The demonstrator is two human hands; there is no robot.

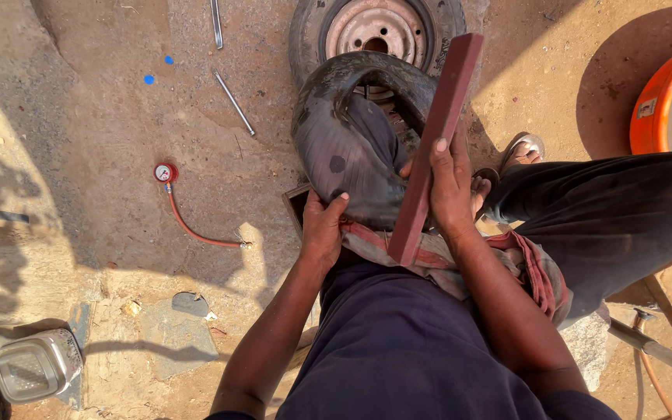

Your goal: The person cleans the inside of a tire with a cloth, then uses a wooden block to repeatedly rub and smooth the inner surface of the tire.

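A limp black inner tube (345, 152) is draped over my knee, on a reddish cloth (534, 272). My left hand (323, 229) grips the tube's lower edge, thumb on top. My right hand (449, 187) holds a long dark-red flat bar (437, 140), which slants from my lap up toward the wheel and rests against the tube. Behind the tube lies a wheel with a rusty steel rim (376, 27) and its tyre.
A red-hosed pressure gauge (166, 173) lies on the dirt at left, with two metal rods (233, 102) beyond it. An orange tub (666, 101) stands at right. A metal tin (36, 364) sits at lower left. My sandalled foot (519, 152) is beside the wheel.
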